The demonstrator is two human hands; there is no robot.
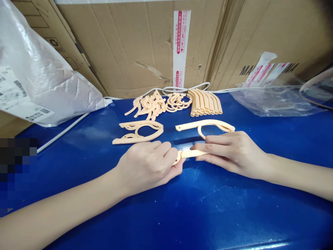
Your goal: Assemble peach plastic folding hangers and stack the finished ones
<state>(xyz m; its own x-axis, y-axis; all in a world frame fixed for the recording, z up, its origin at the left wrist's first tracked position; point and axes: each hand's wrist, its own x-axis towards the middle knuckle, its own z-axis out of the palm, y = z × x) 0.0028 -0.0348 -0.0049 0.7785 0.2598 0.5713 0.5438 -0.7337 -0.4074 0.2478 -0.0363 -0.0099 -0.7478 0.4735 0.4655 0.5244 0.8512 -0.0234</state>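
Note:
My left hand (149, 161) is closed, pinching a small cream plastic piece with a hole (178, 158); most of that piece is hidden by the fingers. My right hand (231, 152) grips a cream plastic hanger arm (194, 153), whose left end meets the small piece at my left fingertips. Just beyond my right hand lies a partly built folding hanger (203, 124), with a curved part under its long arm. A folded hanger with two arms (153, 137) rests on the blue table beyond my left hand.
Farther back are a loose pile of small cream parts (153, 104), several curved hooks (178, 101) and a neat stack of hanger arms (205, 102). Behind them stand cardboard boxes (130, 45) and a white cable (65, 132). A plastic parcel bag (49, 69) leans at left; clear plastic (275, 100) lies right.

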